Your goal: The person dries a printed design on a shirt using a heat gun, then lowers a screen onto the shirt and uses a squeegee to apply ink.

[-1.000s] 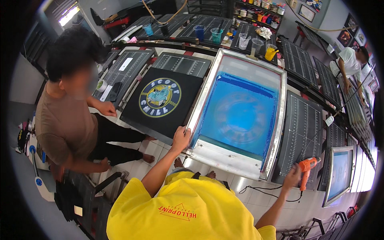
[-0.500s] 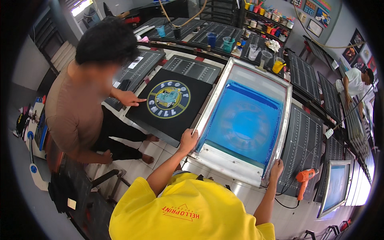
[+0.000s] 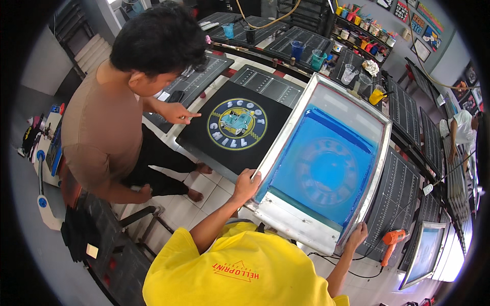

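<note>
Right of the frame's centre, the silver-framed blue screen is gripped near its lower corners, the left hand's and right hand's fingers curled on the rim. The orange heat gun, touched by the right hand a second ago, is now left at lower right; the round print is now pointed at by a co-worker's hand.

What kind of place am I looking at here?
Probably a screen-printing workshop: there's a metal-framed blue screen, a colourful round design on black, and a black board with white ruled marks.
</note>
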A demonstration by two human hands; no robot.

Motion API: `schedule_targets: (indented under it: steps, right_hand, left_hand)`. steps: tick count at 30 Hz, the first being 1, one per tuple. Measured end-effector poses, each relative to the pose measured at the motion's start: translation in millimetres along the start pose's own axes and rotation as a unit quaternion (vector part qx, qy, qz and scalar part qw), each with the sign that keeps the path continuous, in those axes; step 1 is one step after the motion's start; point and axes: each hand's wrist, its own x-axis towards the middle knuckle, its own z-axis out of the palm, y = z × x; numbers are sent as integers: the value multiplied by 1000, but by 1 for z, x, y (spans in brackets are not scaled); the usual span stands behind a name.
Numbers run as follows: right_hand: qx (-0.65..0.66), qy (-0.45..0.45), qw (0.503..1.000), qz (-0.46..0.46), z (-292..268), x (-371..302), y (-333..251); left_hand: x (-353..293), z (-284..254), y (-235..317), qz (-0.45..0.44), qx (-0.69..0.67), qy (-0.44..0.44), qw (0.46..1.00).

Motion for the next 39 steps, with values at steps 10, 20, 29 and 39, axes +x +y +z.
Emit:
schedule_targets:
  steps: [10, 20, 29, 39]
  right_hand:
    - [102, -19, 995, -10, 109, -99, -93]
    - [110, -46, 993, -26, 245, -152, -164]
    - [87, -61, 994, -25, 302, -167, -221]
    - [104, -58, 993, -6, 321, -176, -224]
  left_hand:
    - [54, -129, -82, -11, 25, 52, 998]
    - [151, -230, -168, 14, 65, 81, 995]
    - [223, -260, -223, 21, 70, 43, 996]
    - [241, -270, -236, -8, 62, 29, 998]
